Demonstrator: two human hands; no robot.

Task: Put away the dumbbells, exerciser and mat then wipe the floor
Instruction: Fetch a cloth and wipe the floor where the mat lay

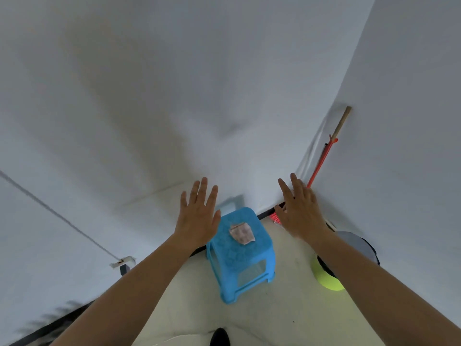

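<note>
Both hands, left (197, 218) and right (300, 216), reach forward with fingers spread, holding nothing, above a blue stool (240, 253) bearing a folded cloth (241, 233).

A plain room corner in a home, by the look of it: bare white walls (224, 83) with a dark skirting, a pale floor (287, 318), a blue plastic stool (240, 255), and a broom (324, 156) leaning in the corner.

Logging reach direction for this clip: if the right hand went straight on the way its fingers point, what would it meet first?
The right hand would probably meet the white wall by the corner; the broom handle leans just right of that line. Depth unclear.
</note>
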